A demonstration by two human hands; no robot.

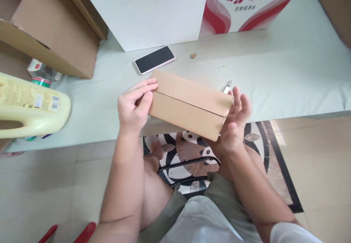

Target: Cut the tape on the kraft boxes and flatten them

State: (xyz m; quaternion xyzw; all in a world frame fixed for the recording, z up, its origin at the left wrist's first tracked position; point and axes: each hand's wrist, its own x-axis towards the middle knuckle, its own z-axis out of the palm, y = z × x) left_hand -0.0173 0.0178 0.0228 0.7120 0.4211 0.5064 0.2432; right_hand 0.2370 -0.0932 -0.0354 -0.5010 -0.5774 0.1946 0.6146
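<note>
Pale green cloth is spread over the bench (287,67), which is backed at the top of the frame by a white box (153,12) and a red-and-white carton (246,5). At mid-frame, across the bench's front edge, a cardboard box (183,113) is held at a slant, its left end pinched between thumb and fingers of the left hand (135,106). At its right end the right hand (236,122) is held loosely open, fingers apart; whether any weight is borne by it cannot be told. Should the left pinch slip, the box could be dropped toward the patterned floor (189,150), since its near side is overhung past the edge. Fingers could be nicked if the right hand were swept back against the knife (228,86), whose blade seems bared just behind the box. The knife's lower part and the box's underside are hidden, the right hand is slightly blurred, and the yellow jug (59,104) is cut off at the left.
</note>
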